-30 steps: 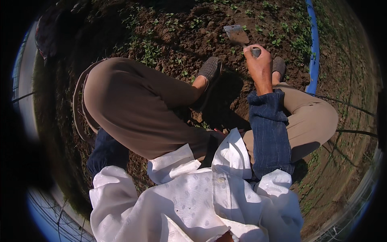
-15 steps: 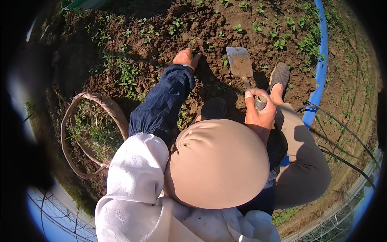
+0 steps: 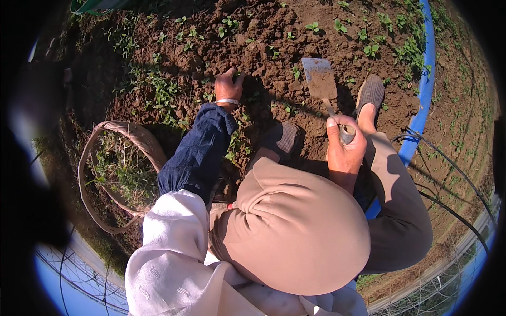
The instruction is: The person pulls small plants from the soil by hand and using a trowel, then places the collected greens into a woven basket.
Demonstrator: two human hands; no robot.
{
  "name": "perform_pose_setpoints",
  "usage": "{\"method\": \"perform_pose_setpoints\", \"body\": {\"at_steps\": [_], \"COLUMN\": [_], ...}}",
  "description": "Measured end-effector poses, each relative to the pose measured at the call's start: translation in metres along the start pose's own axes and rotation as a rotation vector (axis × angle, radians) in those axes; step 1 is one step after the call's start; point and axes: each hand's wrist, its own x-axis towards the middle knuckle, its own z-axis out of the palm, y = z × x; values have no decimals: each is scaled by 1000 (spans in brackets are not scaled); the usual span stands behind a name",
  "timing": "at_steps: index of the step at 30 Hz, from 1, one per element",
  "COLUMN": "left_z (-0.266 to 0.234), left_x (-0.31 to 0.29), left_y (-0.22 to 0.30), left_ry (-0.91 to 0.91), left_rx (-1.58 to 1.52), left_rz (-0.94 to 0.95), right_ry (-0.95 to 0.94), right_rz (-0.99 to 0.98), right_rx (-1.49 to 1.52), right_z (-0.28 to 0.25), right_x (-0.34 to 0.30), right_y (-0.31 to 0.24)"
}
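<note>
My right hand [image 3: 346, 150] is wrapped round the handle of a trowel [image 3: 320, 81], thumb on top beside the round handle end. The flat, soil-smeared blade points away from me, just over the soil. Farther left, my left hand [image 3: 229, 89] reaches down to the brown soil [image 3: 269, 37], with a white band at its wrist. Its fingers are curled and the thumb is bent toward them. A speck of green shows near the fingertips, but what they hold, if anything, is hidden. Small green seedlings [image 3: 371, 50] grow around both hands.
A woven basket [image 3: 132, 134] with pulled greenery stands at left. Along the right runs a blue hose [image 3: 421, 95], crossed by thin black tubes [image 3: 453, 163]. My shoes [image 3: 371, 90] rest on the soil. The rim of a green container [image 3: 100, 6] shows at the top left.
My left hand has moved slightly left and nearer to me. The right hand and trowel have shifted a little right in view. My near knee has swung right, uncovering more of the left shoe.
</note>
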Motion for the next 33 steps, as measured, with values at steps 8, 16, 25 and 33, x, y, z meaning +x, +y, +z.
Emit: {"method": "perform_pose_setpoints", "body": {"at_steps": [8, 16, 25, 33], "left_z": [10, -5, -4, -18], "left_x": [8, 17, 18, 19], "left_y": [-21, -1, -6, -1], "left_ry": [27, 3, 2, 89], "left_rx": [-186, -82, -100, -128], "left_rz": [-281, -166, -24, -29], "right_ry": [-253, -552, -708, -728], "right_rz": [-237, -484, -386, -350], "right_rx": [-405, -884, -933, -651], "right_z": [28, 105, 158, 125], "right_x": [15, 42, 70, 84], "right_y": [-13, -17, -1, 55]}}
